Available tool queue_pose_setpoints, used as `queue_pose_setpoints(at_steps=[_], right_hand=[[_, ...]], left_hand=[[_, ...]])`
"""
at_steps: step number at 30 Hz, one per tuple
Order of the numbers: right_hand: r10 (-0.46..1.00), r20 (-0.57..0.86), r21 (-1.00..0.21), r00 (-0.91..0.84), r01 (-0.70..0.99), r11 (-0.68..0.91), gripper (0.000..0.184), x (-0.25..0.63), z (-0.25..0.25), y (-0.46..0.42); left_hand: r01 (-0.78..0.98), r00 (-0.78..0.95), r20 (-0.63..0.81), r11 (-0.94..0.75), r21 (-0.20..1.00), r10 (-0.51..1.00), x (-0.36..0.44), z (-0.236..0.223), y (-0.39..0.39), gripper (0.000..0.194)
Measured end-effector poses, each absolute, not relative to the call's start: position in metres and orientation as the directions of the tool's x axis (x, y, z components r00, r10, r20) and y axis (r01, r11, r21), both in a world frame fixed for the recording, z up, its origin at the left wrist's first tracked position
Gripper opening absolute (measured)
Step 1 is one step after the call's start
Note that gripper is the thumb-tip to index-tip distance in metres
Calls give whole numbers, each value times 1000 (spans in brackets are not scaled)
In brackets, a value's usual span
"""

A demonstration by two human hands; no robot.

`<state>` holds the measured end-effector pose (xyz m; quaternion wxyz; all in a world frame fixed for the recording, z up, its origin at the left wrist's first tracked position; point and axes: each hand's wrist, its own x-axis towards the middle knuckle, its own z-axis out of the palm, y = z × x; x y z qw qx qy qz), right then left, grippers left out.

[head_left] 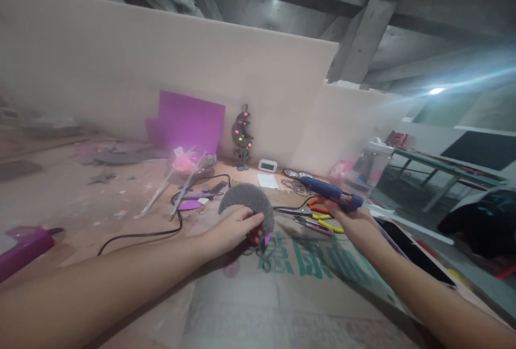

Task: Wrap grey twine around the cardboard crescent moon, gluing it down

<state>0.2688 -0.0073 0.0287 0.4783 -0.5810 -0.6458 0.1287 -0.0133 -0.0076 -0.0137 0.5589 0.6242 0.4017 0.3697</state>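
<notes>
My left hand is closed on a grey crescent moon shape, thumb on top, over the middle of the table. Thin wire loops and a bit of purple hang at the crescent's lower tip. In my right hand is a blue glue gun, its nozzle pointing left, held apart from the crescent. Pliers with red and yellow handles lie beneath it. A finished-looking dark crescent ornament with coloured beads stands against the back wall.
Clear glue sticks and a purple sheet are at left. A black cord crosses the table. Near the back stand a small digital clock and a clear jug. A dark-screened tablet lies right; a magenta object is at left.
</notes>
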Motion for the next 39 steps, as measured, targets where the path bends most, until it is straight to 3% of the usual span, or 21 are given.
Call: queue_pose_setpoints(at_steps=[5,9,17,24,33,35,37,39], right_hand=[[898,437,-695,48,652,303,41,267,38,4],[927,374,-590,-16,767,251,45,255,44,34],[938,345,-485,-29,850,205,39,240,24,116],[933,340,-297,-121,927,228,43,253,6,126],[854,412,-17,-316,935,354,41,257,24,77],[806,472,49,-357,924,380,50,249,23,59],[709,526,133,-470,869,477,49,239,23,37],[655,530,76,-538,800,596,43,227,21,14]], left_hand=[[179,413,24,-107,978,911,-14,-23,1,41],[170,389,-21,-50,984,921,-14,-21,1,40],[211,360,-6,-75,975,933,-14,-16,-4,44],[237,313,75,-154,959,947,-14,-19,-1,46],[299,190,176,-227,927,966,-16,-17,-2,42],[308,188,194,-245,919,963,-16,-17,-2,42],[306,199,184,-239,922,962,-16,-18,-2,43],[314,197,175,-231,921,965,-16,-18,-2,44]])
